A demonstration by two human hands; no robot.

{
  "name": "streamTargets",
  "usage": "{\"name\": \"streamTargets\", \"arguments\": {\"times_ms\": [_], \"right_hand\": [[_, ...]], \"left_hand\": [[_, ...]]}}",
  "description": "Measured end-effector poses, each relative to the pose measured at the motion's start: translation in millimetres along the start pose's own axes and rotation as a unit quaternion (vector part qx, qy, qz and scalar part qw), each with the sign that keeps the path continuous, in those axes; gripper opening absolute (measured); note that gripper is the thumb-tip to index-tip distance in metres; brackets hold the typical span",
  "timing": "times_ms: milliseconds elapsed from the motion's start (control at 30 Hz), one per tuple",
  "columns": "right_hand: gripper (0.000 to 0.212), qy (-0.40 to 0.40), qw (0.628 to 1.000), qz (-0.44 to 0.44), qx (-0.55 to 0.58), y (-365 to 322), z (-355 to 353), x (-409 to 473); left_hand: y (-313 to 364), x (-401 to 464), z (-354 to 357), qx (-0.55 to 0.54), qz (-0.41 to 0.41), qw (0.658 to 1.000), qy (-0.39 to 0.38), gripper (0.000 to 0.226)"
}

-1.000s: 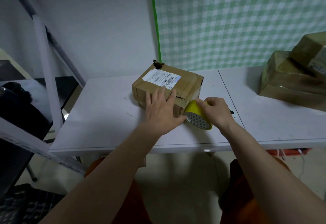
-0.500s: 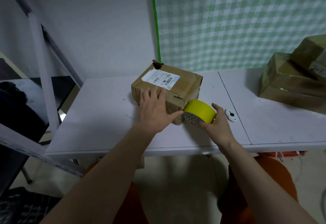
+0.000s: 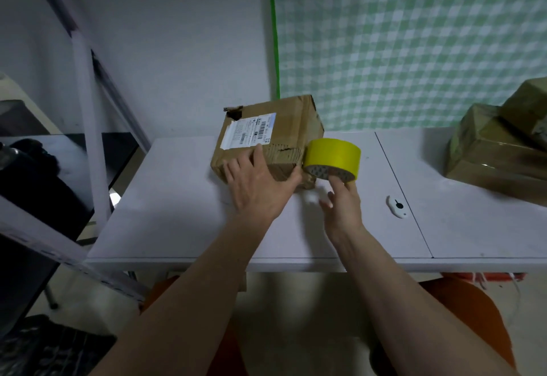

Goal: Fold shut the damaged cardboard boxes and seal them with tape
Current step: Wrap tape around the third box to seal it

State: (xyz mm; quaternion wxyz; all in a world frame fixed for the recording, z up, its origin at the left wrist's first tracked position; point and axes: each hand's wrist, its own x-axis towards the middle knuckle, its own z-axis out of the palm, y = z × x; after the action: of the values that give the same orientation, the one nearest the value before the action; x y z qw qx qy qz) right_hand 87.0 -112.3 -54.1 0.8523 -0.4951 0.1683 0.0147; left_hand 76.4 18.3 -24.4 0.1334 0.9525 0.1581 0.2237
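A brown cardboard box (image 3: 284, 125) with a white shipping label and a torn hole at its back left corner sits on the white table (image 3: 177, 215). Its near edge is ragged. My left hand (image 3: 260, 189) lies flat against the box's near side, fingers spread. A yellow tape roll (image 3: 333, 155) is held up against the box's near right corner. My right hand (image 3: 343, 202) grips the roll from below with its fingertips.
A small white cutter (image 3: 397, 206) lies on the table to the right of my right hand. Taped brown boxes (image 3: 497, 150) are stacked at the far right. A metal shelf frame (image 3: 88, 139) stands at the left. A green checked curtain hangs behind.
The box has turned and tipped up so its label side faces me more. My right hand has raised the tape roll to the box's right corner. The left hand stays on the box.
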Motion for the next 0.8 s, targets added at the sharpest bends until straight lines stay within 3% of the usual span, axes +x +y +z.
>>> {"name": "streamTargets", "arguments": {"times_ms": [67, 133, 233, 367, 433, 533, 600, 667, 733, 800], "right_hand": [[0.027, -0.05, 0.998, 0.022, 0.031, 0.2, 11.9, 5.2], [0.028, -0.047, 0.999, 0.018, 0.019, -4.2, 23.5, 8.9], [0.015, -0.003, 0.996, -0.04, -0.079, -22.5, 37.2, 7.2], [0.009, -0.004, 0.976, -0.139, -0.168, -56.2, 48.4, -1.0], [0.011, 0.009, 0.946, -0.211, -0.245, -76.6, 54.2, -3.3], [0.036, 0.025, 0.859, -0.296, -0.417, -105.3, 58.0, -10.2], [0.034, 0.006, 0.828, -0.292, -0.478, -111.0, 57.3, -13.3], [0.039, -0.012, 0.82, -0.268, -0.505, -105.3, 57.2, -21.0], [0.055, -0.016, 0.835, -0.247, -0.491, -93.0, 56.8, -28.6], [0.052, -0.032, 0.847, -0.231, -0.478, -84.0, 59.6, -32.5]], "left_hand": [[-3.0, 0.0, -4.3, -0.008, -0.014, 1.0, -0.001, 0.101], [-6.3, -1.8, -7.1, -0.044, -0.028, 0.999, -0.006, 0.095], [-9.0, -3.8, -11.9, -0.138, -0.05, 0.989, -0.018, 0.087], [0.8, -2.1, -25.5, -0.24, -0.075, 0.966, -0.058, 0.094], [7.9, -1.0, -33.3, -0.294, -0.075, 0.949, -0.083, 0.097], [14.6, -2.5, -45.6, -0.332, -0.042, 0.938, -0.094, 0.104], [13.3, -3.2, -49.3, -0.33, 0.002, 0.943, -0.051, 0.101], [9.0, -2.9, -48.4, -0.335, 0.038, 0.941, -0.027, 0.095], [3.0, -2.6, -45.6, -0.346, 0.05, 0.936, -0.034, 0.091], [-4.8, -2.7, -42.8, -0.357, 0.054, 0.932, -0.037, 0.087]]}}
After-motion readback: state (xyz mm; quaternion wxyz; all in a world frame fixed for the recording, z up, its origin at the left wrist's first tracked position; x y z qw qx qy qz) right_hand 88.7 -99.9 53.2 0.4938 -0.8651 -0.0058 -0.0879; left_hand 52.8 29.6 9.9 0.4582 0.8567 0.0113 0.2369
